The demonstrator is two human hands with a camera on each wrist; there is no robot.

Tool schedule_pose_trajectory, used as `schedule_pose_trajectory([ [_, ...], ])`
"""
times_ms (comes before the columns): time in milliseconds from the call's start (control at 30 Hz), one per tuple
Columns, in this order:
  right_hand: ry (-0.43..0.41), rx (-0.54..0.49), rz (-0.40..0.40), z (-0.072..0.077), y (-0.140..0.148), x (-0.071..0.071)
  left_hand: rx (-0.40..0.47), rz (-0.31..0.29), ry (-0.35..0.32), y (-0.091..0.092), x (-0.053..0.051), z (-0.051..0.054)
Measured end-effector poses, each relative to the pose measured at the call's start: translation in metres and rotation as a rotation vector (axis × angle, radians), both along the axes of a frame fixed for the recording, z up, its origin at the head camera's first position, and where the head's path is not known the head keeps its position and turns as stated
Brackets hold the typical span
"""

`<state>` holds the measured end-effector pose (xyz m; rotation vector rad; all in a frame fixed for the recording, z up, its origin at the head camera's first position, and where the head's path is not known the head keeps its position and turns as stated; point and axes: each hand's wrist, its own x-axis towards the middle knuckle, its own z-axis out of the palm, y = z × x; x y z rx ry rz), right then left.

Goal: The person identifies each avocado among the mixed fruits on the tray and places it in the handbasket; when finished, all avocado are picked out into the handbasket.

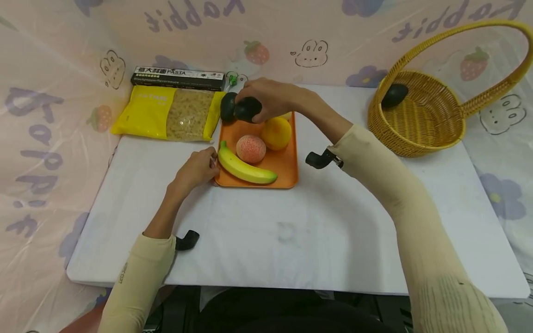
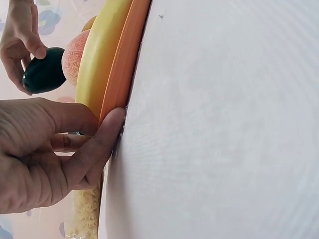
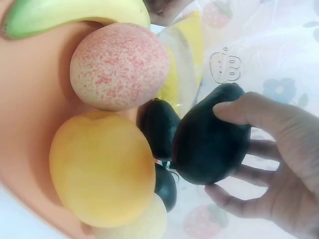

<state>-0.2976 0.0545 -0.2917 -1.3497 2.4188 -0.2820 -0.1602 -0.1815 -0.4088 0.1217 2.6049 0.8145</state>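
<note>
My right hand (image 1: 272,98) grips a dark avocado (image 1: 248,109) above the back left of an orange tray (image 1: 285,173). In the right wrist view, thumb and fingers wrap the held avocado (image 3: 212,137), with two more dark fruits (image 3: 159,129) behind it. One dark avocado (image 1: 227,107) is at the tray's back left corner. My left hand (image 1: 196,167) pinches the tray's left rim, seen closely in the left wrist view. On the tray lie a banana (image 1: 245,170), a pink speckled peach (image 1: 251,149) and a round yellow-orange fruit (image 1: 276,133). A pale yellow fruit (image 3: 137,221) is partly hidden.
A yellow pasta bag (image 1: 166,113) lies left of the tray, with a black pasta box (image 1: 179,78) behind it. At the back right stands a wicker basket (image 1: 412,143) with a tall handle, holding one dark avocado (image 1: 394,95). A patterned curtain (image 1: 275,27) hangs behind the white table (image 1: 266,240).
</note>
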Motion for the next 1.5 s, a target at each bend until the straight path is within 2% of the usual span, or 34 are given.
schedule_pose_trajectory([
  [333, -0.001, -0.116, -0.068, 0.01, 0.029, 0.008, -0.002, -0.001, 0.016, -0.001, 0.001, -0.001],
  [567, 0.019, -0.153, -0.166, 0.021, 0.054, 0.018, 0.001, -0.007, 0.018, 0.0, -0.001, -0.001],
  [767, 0.06, -0.165, -0.219, 0.03, 0.077, 0.029, 0.003, -0.006, 0.017, 0.002, -0.002, -0.001],
  [1067, 0.103, -0.216, -0.301, 0.034, 0.114, 0.043, 0.003, -0.012, 0.03, -0.002, 0.0, -0.001],
  [1333, 0.085, -0.259, -0.417, 0.039, 0.149, 0.052, 0.025, -0.013, 0.019, -0.003, 0.0, -0.003],
  [1500, 0.11, -0.316, -0.477, 0.041, 0.168, 0.058, 0.026, -0.017, 0.017, -0.003, -0.001, -0.004],
])
